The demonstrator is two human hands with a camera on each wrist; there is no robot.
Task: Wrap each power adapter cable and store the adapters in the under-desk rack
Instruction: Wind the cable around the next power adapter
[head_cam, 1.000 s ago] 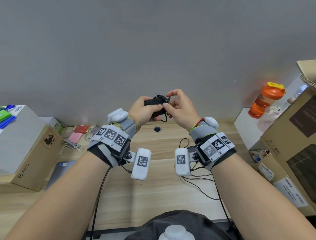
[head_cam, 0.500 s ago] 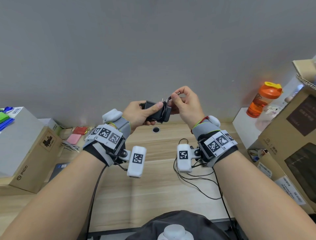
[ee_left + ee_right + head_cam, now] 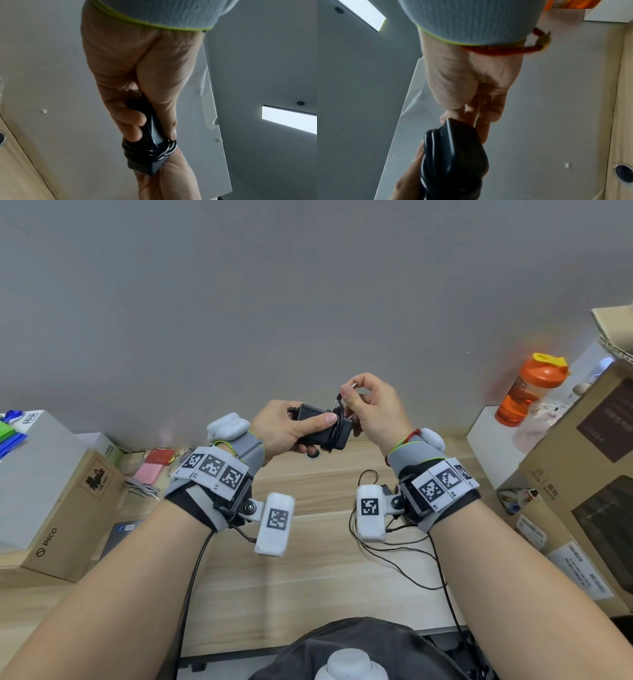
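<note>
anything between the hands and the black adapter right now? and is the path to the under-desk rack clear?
Nothing between them: the left hand grips the black rectangular power adapter directly, and the right hand pinches the black cable's free end. The rack is not in view, so that path cannot be judged.

Even, soft indoor light; head view sharp.
Wrist views softer, right one motion-blurred; ceiling light panel glares white; wide-angle bending at edges.

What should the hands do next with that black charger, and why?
Probably tuck the cable's loose end under the coils. The left hand grips the adapter, the cable is already wound around it, and the right hand pinches the last bit with its metal plug.
</note>
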